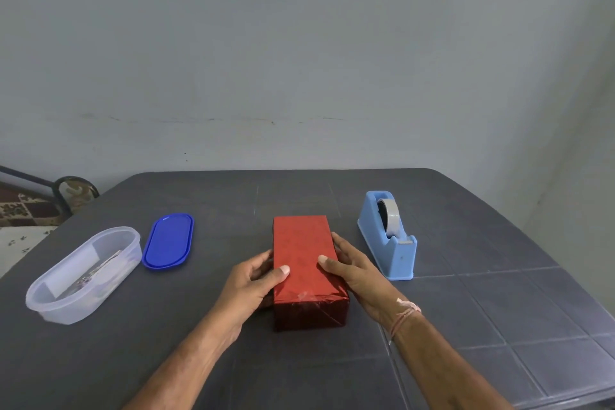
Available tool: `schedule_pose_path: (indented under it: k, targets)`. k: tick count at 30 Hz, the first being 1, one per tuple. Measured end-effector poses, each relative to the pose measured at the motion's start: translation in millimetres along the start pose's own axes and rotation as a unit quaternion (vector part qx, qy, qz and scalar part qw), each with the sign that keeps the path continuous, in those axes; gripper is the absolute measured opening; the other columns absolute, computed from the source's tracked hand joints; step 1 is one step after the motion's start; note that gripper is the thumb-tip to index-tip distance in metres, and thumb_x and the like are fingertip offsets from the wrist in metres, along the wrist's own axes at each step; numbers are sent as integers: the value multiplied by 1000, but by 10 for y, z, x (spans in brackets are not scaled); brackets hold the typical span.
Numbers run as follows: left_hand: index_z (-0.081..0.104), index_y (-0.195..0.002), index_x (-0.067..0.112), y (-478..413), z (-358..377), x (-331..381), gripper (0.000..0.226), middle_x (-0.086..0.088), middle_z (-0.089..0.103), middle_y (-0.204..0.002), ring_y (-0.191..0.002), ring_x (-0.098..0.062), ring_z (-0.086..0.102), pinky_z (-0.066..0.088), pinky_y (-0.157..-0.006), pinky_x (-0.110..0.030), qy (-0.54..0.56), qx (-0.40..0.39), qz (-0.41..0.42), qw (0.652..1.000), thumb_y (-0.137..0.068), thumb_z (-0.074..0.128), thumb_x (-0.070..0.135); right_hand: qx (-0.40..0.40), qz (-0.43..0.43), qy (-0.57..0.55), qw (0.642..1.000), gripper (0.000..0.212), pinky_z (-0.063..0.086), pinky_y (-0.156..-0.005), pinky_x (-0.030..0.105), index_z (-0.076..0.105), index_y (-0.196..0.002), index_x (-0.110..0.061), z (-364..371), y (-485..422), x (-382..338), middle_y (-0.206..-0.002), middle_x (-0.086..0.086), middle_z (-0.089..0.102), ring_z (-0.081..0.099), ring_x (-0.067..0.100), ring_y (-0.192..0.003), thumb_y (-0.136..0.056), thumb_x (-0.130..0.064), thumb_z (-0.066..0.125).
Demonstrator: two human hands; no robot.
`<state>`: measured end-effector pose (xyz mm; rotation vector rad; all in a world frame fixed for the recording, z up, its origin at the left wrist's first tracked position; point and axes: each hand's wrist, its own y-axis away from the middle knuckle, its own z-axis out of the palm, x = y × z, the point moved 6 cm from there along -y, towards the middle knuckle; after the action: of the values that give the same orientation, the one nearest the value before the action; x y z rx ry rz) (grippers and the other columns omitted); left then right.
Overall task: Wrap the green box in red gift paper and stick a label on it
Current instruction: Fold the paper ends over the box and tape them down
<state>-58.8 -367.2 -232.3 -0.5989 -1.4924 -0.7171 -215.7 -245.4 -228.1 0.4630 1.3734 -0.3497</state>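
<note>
Holding the box (304,263) between both hands, we have it in the middle of the table (499,309), right in front of us. Its long side points away from us, toward the wall. The short end faces us. Red paper (309,313) covers all of the box that we can see, and no green shows. A strip of clear tape (304,294) sits on the near top edge.

Our left hand (256,280) grips the left long side. Our right hand (352,271) grips the right long side. Each thumb lies flat on top and the fingers curl down along the side. So both hands hold the box snugly, one on each side.

We see no label on the top. We think the wrapping is done and the label comes next. A clear tub (63,309) stands far to the left, with some white slips (100,268) inside. We cannot tell if they are labels. Its blue lid (168,241) lies beside it, between the tub and the box. The tub is on the left hand's side, so that hand has the shorter reach. The blue tape holder (387,240) stands just beside the right hand. The right hand can keep the box from sliding.
</note>
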Motion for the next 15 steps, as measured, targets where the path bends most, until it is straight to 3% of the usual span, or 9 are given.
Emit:
schedule_pose_path:
  k: [5, 8, 15]
  targets:
    - [64, -133, 16, -10, 4, -46, 39, 10, 78, -110, -101, -2, 73, 54, -72, -10, 5, 14, 3, 1000, -95, 70, 8, 6, -3, -5, 1000, 39, 57, -96, 34, 58, -124, -35, -19, -15, 37, -118, -9, 73, 69, 19, -115, -94, -13, 70]
    - [62, -139, 12, -7, -1, -59, 45, 7, 77, -117, -107, -3, 72, 54, -77, -10, 3, 19, 5, 1000, -95, 71, 11, 8, 2, -11, 1000, 52, 56, -100, 38, 51, -138, -31, -5, -5, 23, -127, -4, 69, 68, 20, -117, -93, -15, 72]
    - [65, -132, 13, 31, 7, -52, 38, 7, 77, -111, -94, 2, 74, 54, -69, -9, 7, 32, 4, 999, -94, 71, 10, 19, 0, -2, 1000, 40, 57, -99, 36, 55, -124, -36, 15, 22, 7, -116, -10, 70, 70, 20, -113, -94, -13, 69]
